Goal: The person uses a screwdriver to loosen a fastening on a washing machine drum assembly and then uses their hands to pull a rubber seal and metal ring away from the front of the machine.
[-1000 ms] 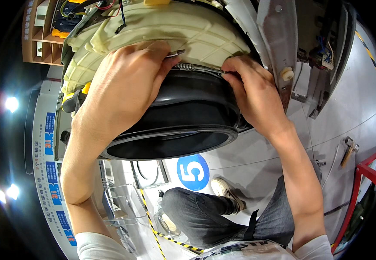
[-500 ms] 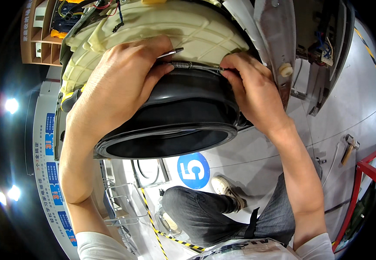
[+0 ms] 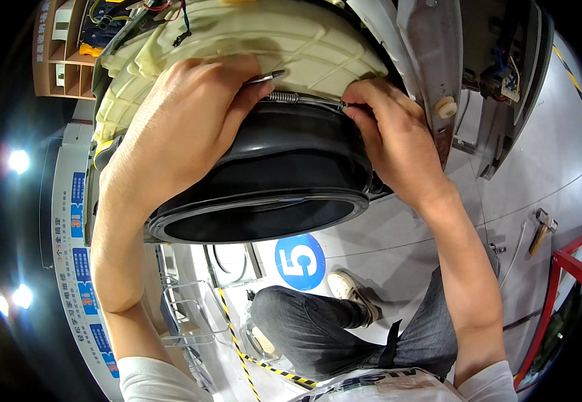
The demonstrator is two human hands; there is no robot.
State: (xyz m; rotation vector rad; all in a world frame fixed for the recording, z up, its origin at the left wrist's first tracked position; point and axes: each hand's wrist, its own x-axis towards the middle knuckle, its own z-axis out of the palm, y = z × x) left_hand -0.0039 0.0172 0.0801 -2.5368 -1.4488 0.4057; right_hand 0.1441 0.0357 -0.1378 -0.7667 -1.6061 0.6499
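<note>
A round black rubber door gasket [image 3: 304, 134] fits against the cream plastic tub [image 3: 304, 47] of a front-loading washing machine. Along its upper edge runs a wire clamp with a coil spring [image 3: 283, 98]. My left hand [image 3: 200, 110] is closed, and what looks like a screwdriver [image 3: 267, 78] pokes out between its thumb and index finger, metal tip to the right. The left thumb lies at the spring's left end. To the right, my right hand [image 3: 391, 127] pinches the clamp wire where it meets the gasket; its fingertips partly hide the wire.
Grey metal cabinet panels [image 3: 432, 80] flank the tub on the right. Loose wires with a connector [image 3: 182, 37] hang over its top. A yellow-and-black handle [image 3: 103, 155] shows beside my left forearm. On the floor lie a hammer [image 3: 541, 231] and a wire rack [image 3: 194, 311].
My left hand has shifted slightly left, and more of the spring's left end shows. The right hand keeps its pinch in nearly the same place.
</note>
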